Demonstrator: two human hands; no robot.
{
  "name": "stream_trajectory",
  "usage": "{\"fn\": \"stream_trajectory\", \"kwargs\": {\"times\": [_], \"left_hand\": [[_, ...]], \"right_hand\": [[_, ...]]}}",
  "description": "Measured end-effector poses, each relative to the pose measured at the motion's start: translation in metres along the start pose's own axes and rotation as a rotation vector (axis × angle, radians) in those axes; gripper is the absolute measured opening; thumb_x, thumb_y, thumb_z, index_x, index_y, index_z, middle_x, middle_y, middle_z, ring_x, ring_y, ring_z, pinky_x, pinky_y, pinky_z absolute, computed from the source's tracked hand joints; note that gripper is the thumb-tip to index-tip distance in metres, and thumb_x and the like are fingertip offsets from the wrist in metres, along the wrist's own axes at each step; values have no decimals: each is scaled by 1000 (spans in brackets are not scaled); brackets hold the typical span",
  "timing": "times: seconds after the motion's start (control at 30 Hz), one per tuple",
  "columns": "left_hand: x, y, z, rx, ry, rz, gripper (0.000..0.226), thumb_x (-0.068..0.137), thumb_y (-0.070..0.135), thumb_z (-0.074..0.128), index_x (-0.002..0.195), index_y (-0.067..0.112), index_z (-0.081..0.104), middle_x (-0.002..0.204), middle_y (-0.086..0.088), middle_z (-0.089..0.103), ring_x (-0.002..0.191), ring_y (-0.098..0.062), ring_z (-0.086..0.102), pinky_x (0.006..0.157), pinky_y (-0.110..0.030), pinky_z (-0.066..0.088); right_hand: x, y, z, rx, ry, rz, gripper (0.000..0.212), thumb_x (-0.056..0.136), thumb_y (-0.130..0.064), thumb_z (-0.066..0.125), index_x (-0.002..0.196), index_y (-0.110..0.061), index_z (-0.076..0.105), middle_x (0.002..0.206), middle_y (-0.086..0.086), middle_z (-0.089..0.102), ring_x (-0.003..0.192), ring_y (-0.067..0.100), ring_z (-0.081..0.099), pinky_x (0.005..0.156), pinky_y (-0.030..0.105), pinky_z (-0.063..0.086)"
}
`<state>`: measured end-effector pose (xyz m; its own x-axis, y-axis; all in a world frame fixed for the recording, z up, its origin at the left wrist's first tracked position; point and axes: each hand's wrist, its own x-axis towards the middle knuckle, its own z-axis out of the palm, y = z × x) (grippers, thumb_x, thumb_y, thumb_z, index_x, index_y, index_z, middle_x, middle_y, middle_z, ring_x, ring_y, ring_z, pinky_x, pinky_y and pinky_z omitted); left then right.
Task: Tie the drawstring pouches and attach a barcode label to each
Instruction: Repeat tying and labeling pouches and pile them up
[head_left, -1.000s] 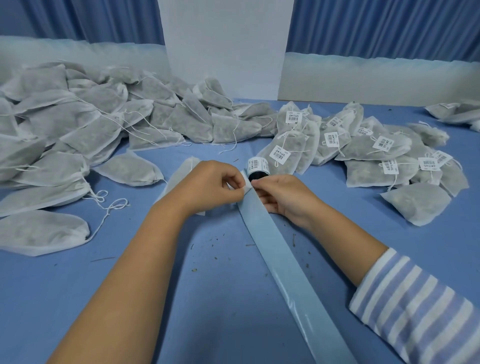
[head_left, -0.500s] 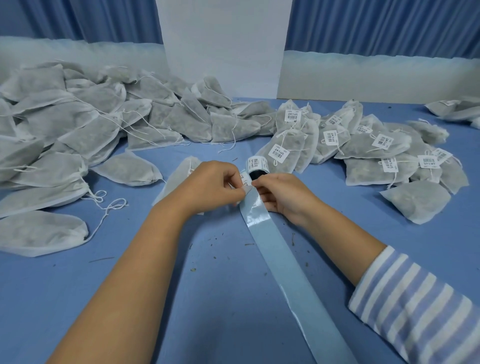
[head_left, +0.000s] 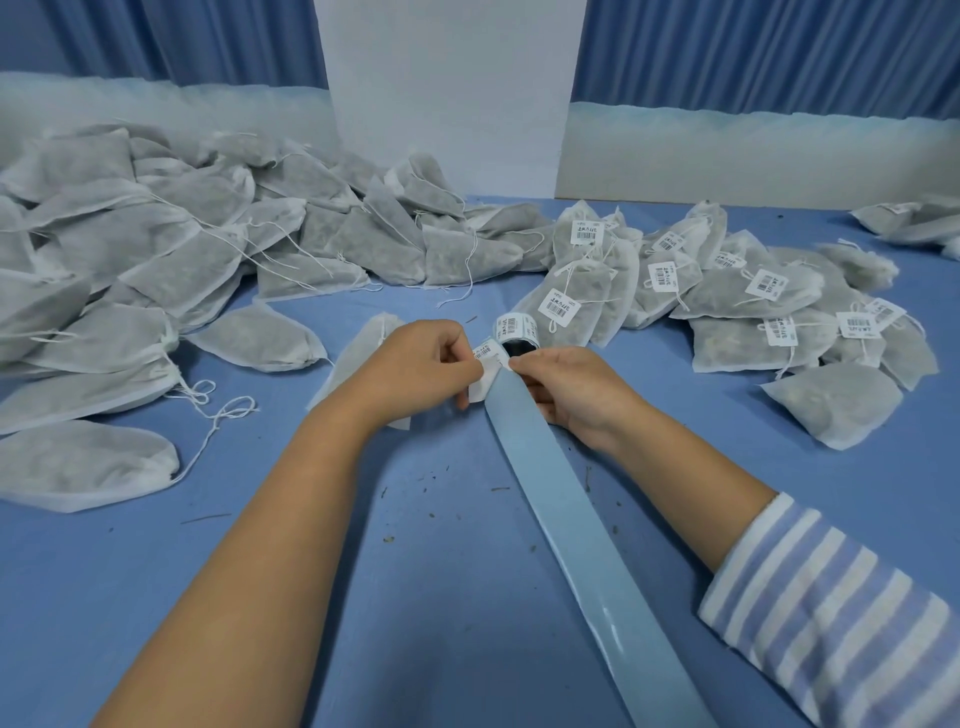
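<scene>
Blue table (head_left: 441, 545), label (head_left: 482, 365) between fingers (head_left: 522, 359)

Cannot read the print on the label (head_left: 483, 364) pinched in the left hand (head_left: 421, 371), nor on the roll (head_left: 514, 330): too small, and the roll's lower part hidden behind the right hand (head_left: 571, 389). Can see only one side of the pouch (head_left: 353, 364) under the left hand, the rest covered by hand and wrist. Lose at the bottom edge the strip (head_left: 597, 545) held in the right hand, at the left edge the pile (head_left: 104, 260), at the right edge the far pouches (head_left: 909, 223), and at the right and bottom edges the sleeve (head_left: 841, 623).
</scene>
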<state>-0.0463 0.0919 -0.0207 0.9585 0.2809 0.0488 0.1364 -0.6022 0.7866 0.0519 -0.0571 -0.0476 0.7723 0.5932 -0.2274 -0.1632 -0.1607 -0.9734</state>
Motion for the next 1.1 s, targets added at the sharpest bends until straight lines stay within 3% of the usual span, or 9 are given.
{"fn": "stream_trajectory", "kwargs": {"times": [0.13, 0.27, 0.43, 0.57, 0.67, 0.77, 0.9, 1.0, 1.1], "left_hand": [[0, -1, -1, 11, -8, -3, 9, 83, 12, 62, 74, 15, 60, 55, 5, 68, 46, 1, 50, 45, -10, 34], [1, -2, -1, 15, -11, 0, 8, 82, 11, 64, 76, 15, 63, 56, 9, 66, 49, 1, 58, 46, -9, 36], [1, -4, -1, -2, -46, 80, 7, 82, 16, 77, 80, 19, 71, 77, 14, 70, 50, 3, 53, 54, -7, 39], [-1, -3, 0, 37, -125, 100, 15, 77, 31, 84, 89, 27, 76, 52, 27, 58, 42, 2, 44, 44, -6, 32], [2, -4, -1, 31, -97, 80, 8, 81, 33, 79, 83, 25, 78, 57, 18, 63, 47, 3, 48, 48, -6, 35], [10, -8, -3, 12, 39, -80, 26, 93, 31, 64, 76, 14, 73, 69, 7, 73, 47, 1, 50, 52, -12, 40], [14, -8, 1, -232, -40, -453, 38, 99, 41, 54, 96, 6, 68, 77, -1, 77, 35, -5, 45, 39, -14, 32], [17, -9, 5, -423, -47, -502, 27, 95, 29, 64, 93, 3, 68, 70, -2, 66, 39, -6, 41, 32, -14, 25], [16, -9, 3, -515, -78, -477, 7, 90, 12, 70, 87, 8, 65, 62, 2, 54, 39, -4, 37, 31, -13, 21]], "right_hand": [[0, 0, 0, -5, -2, -4, 16, 95, -15, 58, 105, -3, 64, 90, 14, 58, 80, 23, 51, 61, 25, 44], [0, 1, -1, -23, -18, -21, 11, 92, -20, 61, 92, -9, 64, 82, 8, 58, 65, 14, 53, 54, 21, 45], [-1, 2, -1, -16, -34, -29, 13, 91, -20, 60, 84, -12, 66, 71, 1, 66, 56, 9, 59, 48, 18, 46], [-1, 0, -1, -31, -25, -14, 15, 88, -23, 65, 91, -9, 70, 72, 3, 67, 56, 11, 61, 47, 19, 46], [0, 3, -3, -90, -7, -27, 8, 87, -17, 68, 86, -10, 68, 72, 5, 65, 58, 12, 59, 51, 21, 47], [0, 3, -5, -24, -6, -32, 7, 88, -9, 66, 81, -8, 66, 74, 4, 69, 59, 9, 63, 50, 20, 49], [-4, -2, -11, 77, -167, -3, 20, 89, 0, 63, 74, -12, 67, 76, 5, 73, 65, 10, 70, 55, 19, 53], [-7, -4, -15, -41, -344, 51, 18, 86, 6, 64, 76, -9, 62, 78, 5, 72, 72, 11, 71, 62, 21, 57], [-7, -4, -17, -98, -401, 63, 13, 85, 5, 67, 87, -7, 63, 85, 6, 72, 81, 14, 71, 72, 24, 59]]}}
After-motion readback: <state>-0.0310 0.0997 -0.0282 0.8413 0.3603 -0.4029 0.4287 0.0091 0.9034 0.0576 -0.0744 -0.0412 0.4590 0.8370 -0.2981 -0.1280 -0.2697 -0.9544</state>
